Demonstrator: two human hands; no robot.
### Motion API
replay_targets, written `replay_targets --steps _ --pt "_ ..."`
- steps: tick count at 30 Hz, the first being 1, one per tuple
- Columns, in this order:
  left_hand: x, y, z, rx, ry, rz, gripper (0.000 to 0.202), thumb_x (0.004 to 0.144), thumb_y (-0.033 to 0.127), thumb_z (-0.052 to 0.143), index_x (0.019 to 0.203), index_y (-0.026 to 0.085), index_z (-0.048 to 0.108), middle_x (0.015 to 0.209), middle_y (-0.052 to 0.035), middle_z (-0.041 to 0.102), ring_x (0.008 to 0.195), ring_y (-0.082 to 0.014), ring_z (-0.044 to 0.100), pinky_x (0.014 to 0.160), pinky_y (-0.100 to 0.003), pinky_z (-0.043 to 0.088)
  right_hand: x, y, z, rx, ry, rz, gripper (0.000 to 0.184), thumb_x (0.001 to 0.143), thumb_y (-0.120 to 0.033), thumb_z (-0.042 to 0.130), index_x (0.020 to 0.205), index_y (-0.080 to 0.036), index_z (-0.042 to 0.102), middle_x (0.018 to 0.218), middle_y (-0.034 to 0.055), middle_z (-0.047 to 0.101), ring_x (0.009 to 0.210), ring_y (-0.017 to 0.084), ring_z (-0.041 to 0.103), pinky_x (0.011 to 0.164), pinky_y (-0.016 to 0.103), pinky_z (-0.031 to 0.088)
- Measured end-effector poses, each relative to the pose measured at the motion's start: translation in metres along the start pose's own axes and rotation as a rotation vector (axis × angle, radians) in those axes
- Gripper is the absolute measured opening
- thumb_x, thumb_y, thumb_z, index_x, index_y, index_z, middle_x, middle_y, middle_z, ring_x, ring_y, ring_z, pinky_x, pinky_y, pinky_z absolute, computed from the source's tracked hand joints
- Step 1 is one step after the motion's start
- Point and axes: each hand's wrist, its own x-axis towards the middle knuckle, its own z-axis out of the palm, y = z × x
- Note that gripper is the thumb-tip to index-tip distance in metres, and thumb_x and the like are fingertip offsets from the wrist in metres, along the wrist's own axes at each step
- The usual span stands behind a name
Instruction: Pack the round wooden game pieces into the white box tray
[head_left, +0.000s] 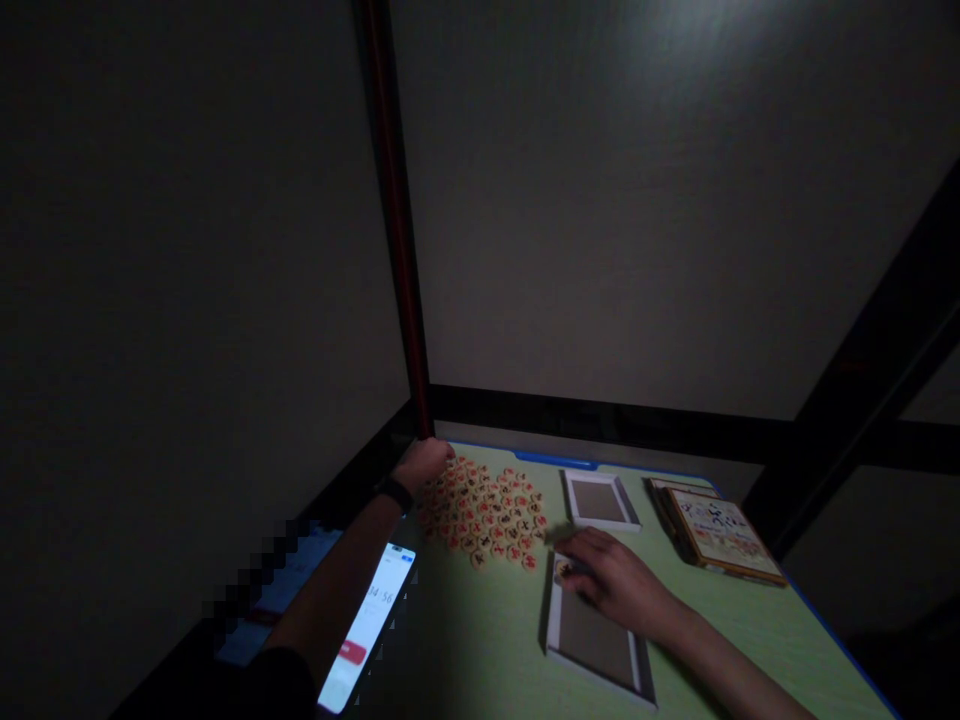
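A flat cluster of round wooden game pieces (487, 512) with red and black marks lies on a green table (480, 640). My left hand (422, 464), with a dark band on its wrist, rests closed at the cluster's far left edge, touching the pieces. My right hand (611, 575) lies over the far end of a shallow white-rimmed tray (596, 645); its fingers are curled and a round piece (562, 570) shows at the fingertips.
A second white-rimmed tray (600, 500) sits behind the first. A printed box (720, 535) lies at the right. A lit phone (367, 625) rests at the table's left edge. A dark red pole (397, 220) rises at the far corner against dim walls.
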Motion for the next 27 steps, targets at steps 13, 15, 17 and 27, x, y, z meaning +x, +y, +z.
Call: replay_targets --steps 13,15,17,27 --pt "0.015 0.015 -0.001 0.188 -0.039 0.045 0.031 0.088 0.007 0.048 0.106 0.015 0.072 0.114 -0.0186 0.071 0.110 -0.0256 0.066 0.096 -0.036 0.048 0.001 -0.008 -0.011 0.120 0.010 0.039 0.024 0.089 -0.022 0.057 0.112 -0.021 0.065 0.109 0.0105 0.070 0.105 0.024 0.064 0.092 0.037 0.051" --pt "0.018 0.014 0.000 0.194 -0.048 0.040 0.030 0.087 0.007 0.049 0.108 0.013 0.071 0.114 -0.0197 0.071 0.109 -0.0264 0.067 0.094 -0.036 0.049 0.002 -0.009 -0.011 0.137 0.005 0.050 0.024 0.089 -0.021 0.057 0.111 -0.020 0.065 0.108 0.0102 0.070 0.105 0.024 0.064 0.091 0.036 0.051" --pt "0.021 0.013 0.001 0.197 -0.056 0.035 0.029 0.086 0.007 0.051 0.109 0.013 0.070 0.113 -0.0198 0.071 0.109 -0.0261 0.067 0.093 -0.035 0.050 0.003 -0.009 -0.011 0.154 0.007 0.047 0.024 0.089 -0.021 0.056 0.112 -0.020 0.065 0.108 0.0102 0.070 0.104 0.023 0.065 0.090 0.035 0.052" --pt "0.026 0.019 0.001 0.210 -0.094 0.035 0.027 0.083 0.007 0.056 0.104 0.012 0.070 0.110 -0.0202 0.071 0.107 -0.0268 0.068 0.091 -0.035 0.053 0.002 -0.009 -0.014 0.154 0.014 0.060 0.026 0.087 -0.016 0.055 0.110 -0.020 0.066 0.109 0.0102 0.070 0.105 0.024 0.065 0.091 0.036 0.052"
